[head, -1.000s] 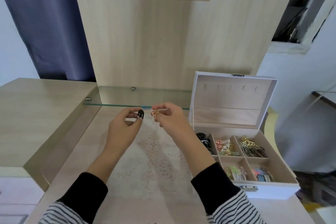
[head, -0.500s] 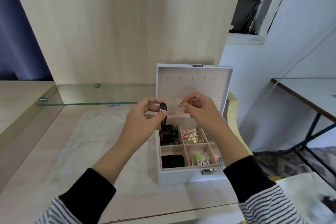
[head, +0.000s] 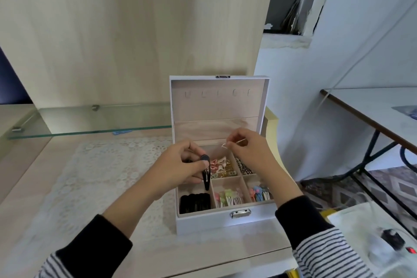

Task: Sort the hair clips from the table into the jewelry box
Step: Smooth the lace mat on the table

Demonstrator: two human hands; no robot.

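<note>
Your left hand pinches black snap clip, tip hanging down over left column of jewelry box. Lower onto black clips in front-left compartment, then let go. Your right hand pinches thin gold clip above back row; match it to gold-toned clips in back-middle compartment.

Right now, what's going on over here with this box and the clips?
A person is sorting hair clips into an open white jewelry box. The left hand pinches a black snap clip hanging over the box's left side, and the right hand pinches a thin metal clip above the back compartments. Neither is dropped yet; the compartments already hold black, gold and colourful clips.
</note>
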